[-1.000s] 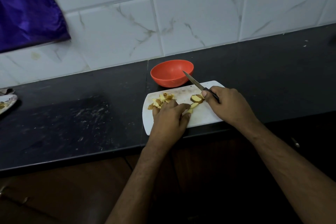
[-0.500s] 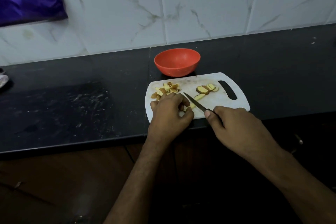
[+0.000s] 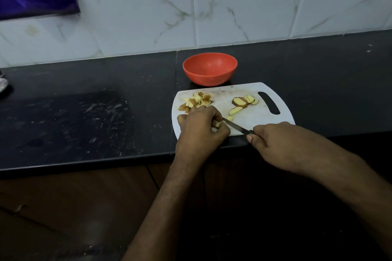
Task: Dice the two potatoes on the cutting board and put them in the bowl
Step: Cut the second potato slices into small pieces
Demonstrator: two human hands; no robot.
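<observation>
The left hand (image 3: pixel 200 128) is curled over a small potato piece (image 3: pixel 218 124) at the near edge of the cutting board (image 3: pixel 250 118), its grip closed on that piece with fingertips tucked under. The right hand (image 3: pixel 275 142) is clenched round the dark handle of the knife (image 3: pixel 236 126), whose narrow blade angles left and away with its tip at the left-hand fingers.

Diced potato (image 3: pixel 196 101) lies heaped at the far left of the board. Sliced potato (image 3: pixel 244 100) sits at the far right near the handle slot, with one loose slice (image 3: pixel 235 110) between that group and the blade. The bowl (image 3: pixel 210 69) stands just beyond the board's far edge and appears empty.

Judgement: dicing is partly done and no transfer has begun. For the cut in hand, the knuckles should stay ahead of the fingertips as a guide and the blade should come straight down. The piece is small, so the holding fingers should draw back as it shortens. The board overhangs the bench (image 3: pixel 84 112) edge slightly on the near side, so downward pressure there could tip it.

Materials: the board is white, smooth plastic, rounded at the corners and faintly stained. The bowl is a red-orange, matt, round, shallow plastic vessel. The potato shows pale yellow flesh with brown skin left on. The bench is dark polished stone, scuffed with pale marks on the left, and the wall behind is glossy veined tile.
</observation>
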